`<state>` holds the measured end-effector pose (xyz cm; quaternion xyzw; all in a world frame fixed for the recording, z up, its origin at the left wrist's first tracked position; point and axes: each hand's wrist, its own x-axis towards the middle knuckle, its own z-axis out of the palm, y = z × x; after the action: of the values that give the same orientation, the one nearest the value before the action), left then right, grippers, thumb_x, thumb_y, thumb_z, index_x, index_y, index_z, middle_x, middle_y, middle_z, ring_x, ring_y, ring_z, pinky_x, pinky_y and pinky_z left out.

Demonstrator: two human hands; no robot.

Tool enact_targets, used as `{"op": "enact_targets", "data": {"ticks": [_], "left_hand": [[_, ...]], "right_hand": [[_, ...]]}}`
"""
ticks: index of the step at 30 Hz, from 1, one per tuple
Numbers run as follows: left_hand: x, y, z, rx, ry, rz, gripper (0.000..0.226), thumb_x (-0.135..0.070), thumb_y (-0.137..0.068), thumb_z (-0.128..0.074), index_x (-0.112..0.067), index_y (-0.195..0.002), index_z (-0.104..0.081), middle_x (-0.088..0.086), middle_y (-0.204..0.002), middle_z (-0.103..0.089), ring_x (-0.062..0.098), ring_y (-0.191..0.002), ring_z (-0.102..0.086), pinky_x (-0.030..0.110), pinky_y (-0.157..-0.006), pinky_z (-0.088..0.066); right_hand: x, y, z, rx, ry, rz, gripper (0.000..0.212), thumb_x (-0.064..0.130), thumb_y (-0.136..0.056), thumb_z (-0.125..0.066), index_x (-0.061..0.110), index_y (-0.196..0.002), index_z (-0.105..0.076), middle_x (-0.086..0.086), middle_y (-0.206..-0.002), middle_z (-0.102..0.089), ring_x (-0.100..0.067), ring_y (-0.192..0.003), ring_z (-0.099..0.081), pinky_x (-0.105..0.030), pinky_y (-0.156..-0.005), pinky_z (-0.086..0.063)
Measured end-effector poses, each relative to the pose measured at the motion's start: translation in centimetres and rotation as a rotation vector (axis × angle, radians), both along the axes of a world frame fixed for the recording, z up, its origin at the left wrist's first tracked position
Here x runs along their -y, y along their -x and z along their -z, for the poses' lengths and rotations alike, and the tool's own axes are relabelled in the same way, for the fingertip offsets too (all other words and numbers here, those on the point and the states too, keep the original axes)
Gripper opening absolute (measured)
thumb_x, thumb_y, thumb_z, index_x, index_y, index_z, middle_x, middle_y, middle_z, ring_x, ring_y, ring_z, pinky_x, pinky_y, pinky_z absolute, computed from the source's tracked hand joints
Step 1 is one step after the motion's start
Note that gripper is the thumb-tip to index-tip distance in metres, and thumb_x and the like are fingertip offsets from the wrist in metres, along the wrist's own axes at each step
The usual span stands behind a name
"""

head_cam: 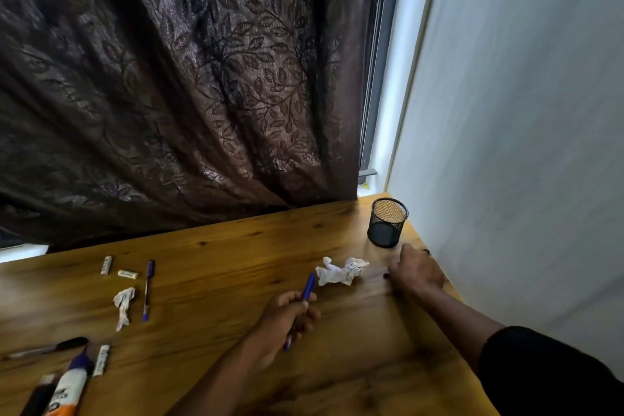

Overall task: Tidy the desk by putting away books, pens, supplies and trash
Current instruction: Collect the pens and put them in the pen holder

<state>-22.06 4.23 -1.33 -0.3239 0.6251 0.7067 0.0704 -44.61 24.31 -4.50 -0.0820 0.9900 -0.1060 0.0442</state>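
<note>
The desk (216, 246), a wood-grained top, fills the lower half of the frame, with the things to be tidied scattered over it. At the lower left a glue bottle (69, 382) is seen, white and orange with a purple tip; its label is too blurred to be read. Beside it lie a black marker (50, 347) and a small white tube (101, 360). Further up, at middle left, two more white tubes (106, 265) are laid near a blue pen (147, 290) and a twisted paper scrap (123, 307); their print cannot be read.

At lower centre the left hand (287, 324) is raised just above the desk, fingers curled round a second blue pen (304, 300), which is held tilted, cap end up. A crumpled paper ball (341, 270) lies just beyond it.

At middle right the right hand (417, 270) is stretched forward, knuckles up, onto the desk near the wall (523, 111); a small dark thing shows at its fingertips, but whether it is gripped cannot be told. A black mesh cup (387, 222) stands upright just behind that hand, with nothing seen in it. A dark leaf-patterned curtain (169, 78) covers the upper left.
</note>
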Motion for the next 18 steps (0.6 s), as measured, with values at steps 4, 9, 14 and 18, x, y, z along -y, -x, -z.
{"op": "enact_targets", "data": {"ticks": [4, 9, 14, 18], "left_hand": [[-0.4, 0.5, 0.1, -0.019, -0.061, -0.004, 0.023, -0.018, -0.105, -0.052, -0.014, -0.121, -0.068, 0.011, -0.098, -0.078, 0.016, -0.072, -0.065, 0.025, -0.056, -0.045], [-1.4, 1.4, 0.0, -0.047, -0.155, -0.003, 0.025, -0.020, -0.106, -0.051, -0.009, -0.123, -0.067, 0.017, -0.103, -0.076, 0.024, -0.080, -0.068, 0.030, -0.064, -0.053], [-2.6, 2.9, 0.1, -0.068, -0.280, -0.024, 0.031, -0.011, -0.105, -0.044, -0.003, -0.127, -0.064, 0.022, -0.103, -0.074, 0.028, -0.084, -0.069, 0.038, -0.072, -0.055], [-3.5, 3.4, -0.1, -0.095, -0.424, -0.085, 0.035, -0.013, -0.103, -0.043, -0.002, -0.128, -0.064, 0.020, -0.104, -0.073, 0.028, -0.091, -0.069, 0.042, -0.085, -0.051]], "right_hand": [[0.3, 0.2, -0.1, 0.114, 0.134, 0.122, 0.019, 0.031, -0.089, -0.065, 0.018, -0.102, -0.061, -0.007, -0.104, -0.067, -0.027, -0.093, -0.062, -0.034, -0.069, -0.053], [-0.2, -1.4, -0.6, 0.134, 0.374, 0.214, 0.031, 0.024, -0.074, -0.073, 0.015, -0.097, -0.055, -0.005, -0.089, -0.065, -0.024, -0.078, -0.063, -0.031, -0.059, -0.052], [0.1, -5.8, -2.1, 0.040, 0.670, 0.194, 0.028, 0.020, -0.079, -0.073, 0.023, -0.096, -0.051, 0.002, -0.082, -0.063, -0.016, -0.071, -0.063, -0.039, -0.063, -0.060], [1.1, -9.3, -3.7, 0.082, 0.871, 0.019, 0.031, 0.014, -0.086, -0.076, 0.032, -0.097, -0.053, 0.005, -0.083, -0.067, -0.014, -0.068, -0.070, -0.041, -0.061, -0.063]]}}
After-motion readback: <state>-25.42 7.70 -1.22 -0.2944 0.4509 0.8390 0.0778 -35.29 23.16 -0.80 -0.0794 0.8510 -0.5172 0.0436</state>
